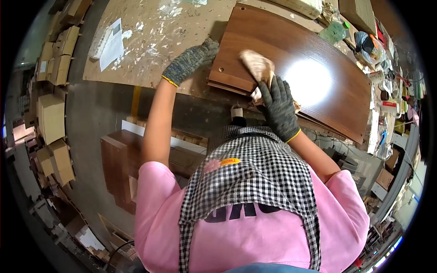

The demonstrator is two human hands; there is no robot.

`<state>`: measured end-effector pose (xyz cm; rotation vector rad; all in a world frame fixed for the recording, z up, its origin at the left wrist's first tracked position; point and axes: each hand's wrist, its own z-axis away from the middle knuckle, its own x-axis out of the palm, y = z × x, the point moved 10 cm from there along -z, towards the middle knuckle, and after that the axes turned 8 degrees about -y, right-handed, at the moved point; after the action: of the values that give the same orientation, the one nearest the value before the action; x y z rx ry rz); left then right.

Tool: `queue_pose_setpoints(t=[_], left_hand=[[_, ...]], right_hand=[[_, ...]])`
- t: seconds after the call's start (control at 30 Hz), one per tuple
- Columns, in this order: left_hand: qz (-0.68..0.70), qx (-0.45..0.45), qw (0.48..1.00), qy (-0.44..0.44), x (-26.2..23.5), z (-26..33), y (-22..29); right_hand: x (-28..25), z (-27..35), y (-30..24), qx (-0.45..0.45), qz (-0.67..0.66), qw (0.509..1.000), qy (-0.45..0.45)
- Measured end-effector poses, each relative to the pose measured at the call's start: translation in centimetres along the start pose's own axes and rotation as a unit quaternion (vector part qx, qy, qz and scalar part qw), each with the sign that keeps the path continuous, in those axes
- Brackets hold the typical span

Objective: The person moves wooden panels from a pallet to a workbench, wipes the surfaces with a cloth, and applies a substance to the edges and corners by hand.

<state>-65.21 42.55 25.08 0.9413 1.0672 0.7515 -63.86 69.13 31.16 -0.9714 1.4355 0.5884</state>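
A dark brown wood-grain panel (255, 32) lies on the worktable, with at least one more panel stacked beneath it. My right hand (278, 107), in a dark grey knit glove, presses a stained, crumpled rag (258, 64) onto the panel near its front edge. Part of the rag sticks out beyond the fingers, and some bunches under the palm. My left hand (193, 60), gloved the same way, is at the panel's left end. Its fingers stretch toward that edge; whether they touch it I cannot tell.
The worktable (136, 54) is stained with paint or glue, and white paper (111, 45) lies at its left. A green-tinted bottle (333, 32), bags and tools crowd the right end. Cardboard boxes (51, 113) are stacked far left. More brown panels (119, 159) stand below the table.
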Motion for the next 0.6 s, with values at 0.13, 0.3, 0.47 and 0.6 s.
queue_pose_setpoints(t=[0.13, 0.3, 0.47, 0.6], left_hand=[[0.217, -0.084, 0.973, -0.005, 0.3, -1.2, 0.1], [-0.234, 0.045, 0.970, -0.044, -2.8, 0.8, 1.2], [-0.032, -0.013, 0.989, 0.145, -2.8, 6.3, -0.3], [0.208, -0.065, 0.941, 0.257, 4.3, 13.0, -4.8]], right_hand=[[5.4, -2.6, -4.0, -0.021, 0.052, 0.998, -0.011], [5.7, -12.3, -15.2, -0.312, -0.166, 0.924, -0.148], [-7.3, -8.8, -0.7, -0.173, -0.276, 0.942, 0.076], [-7.4, 0.6, 22.8, 0.282, 0.029, 0.954, 0.098]])
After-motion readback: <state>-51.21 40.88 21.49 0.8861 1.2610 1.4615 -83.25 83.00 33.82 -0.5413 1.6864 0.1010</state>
